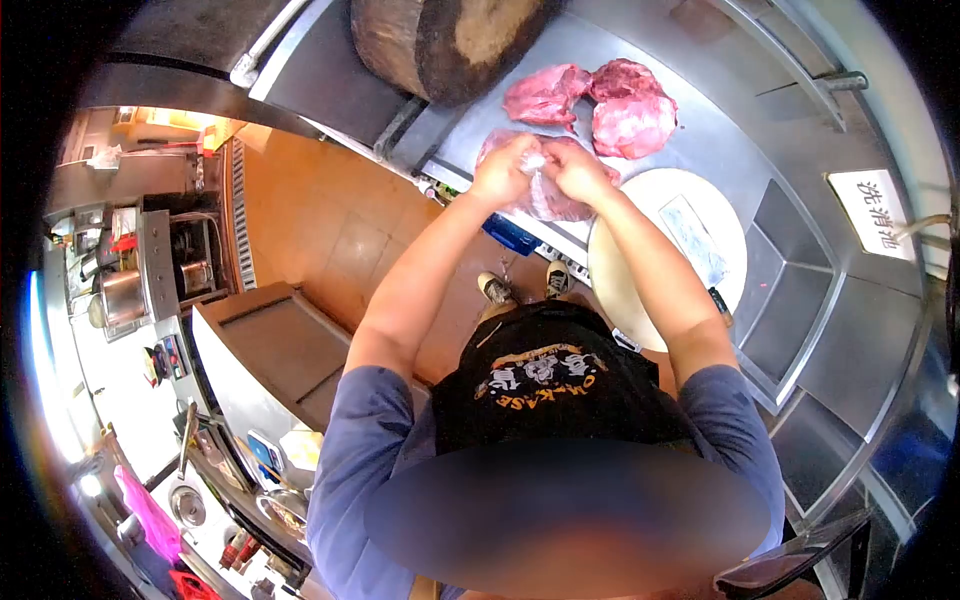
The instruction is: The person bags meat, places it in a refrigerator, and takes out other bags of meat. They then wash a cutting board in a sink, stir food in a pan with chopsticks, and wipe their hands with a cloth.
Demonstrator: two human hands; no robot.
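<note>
A clear plastic bag (548,203) with red meat inside rests at the near edge of the metal counter. My left hand (504,172) and my right hand (582,174) meet at its top, fingers closed on the gathered plastic neck. Just beyond the bag lie pieces of raw red meat: one piece (546,95) to the left and a larger pale-fatted piece (634,125) to the right, touching a darker one (622,78). Under my right forearm is a round white cutting board (640,240), bearing a broad, shiny flat blade (692,238), probably a cleaver.
A thick wooden chopping block (400,45) stands on the counter's far left. Metal sink basins (790,235) are on the right, near a white sign (870,213). A brown-topped cabinet (290,345) stands left of me. Tiled floor (340,220) lies between counter and stove.
</note>
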